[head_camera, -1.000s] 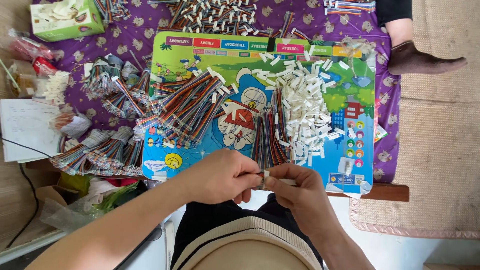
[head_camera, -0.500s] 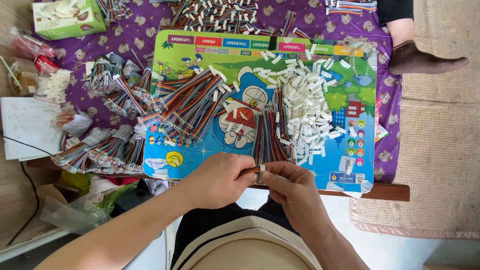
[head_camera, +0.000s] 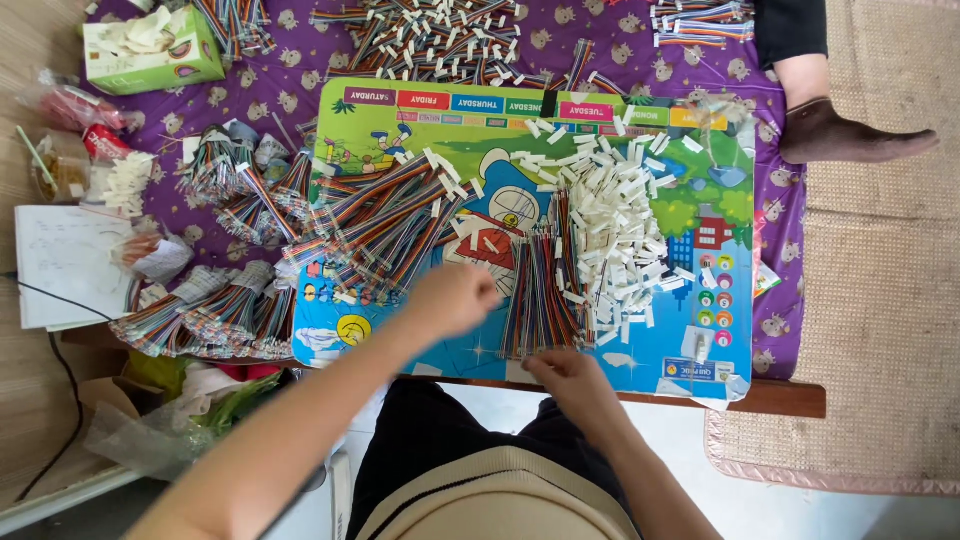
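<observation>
Head camera looks down on a colourful cartoon board (head_camera: 400, 130) lying on a purple cloth (head_camera: 280, 95). Over the board's middle, the left hand (head_camera: 452, 298) is curled loosely, holding nothing visible, beside the finished ribbon-cable pile (head_camera: 385, 225). At the board's near edge, the right hand (head_camera: 568, 378) fingers the lower ends of an upright cable bundle (head_camera: 540, 290); its grip is unclear. White connectors (head_camera: 625, 235) lie just right of that bundle.

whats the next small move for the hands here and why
Probably the right hand pinches one wire from the fanned bunch of coloured wires its fingers rest on, while the left hand, which looks closed over the finished wire pile, lets go and comes back. White connectors lie just beside the bunch.
</observation>
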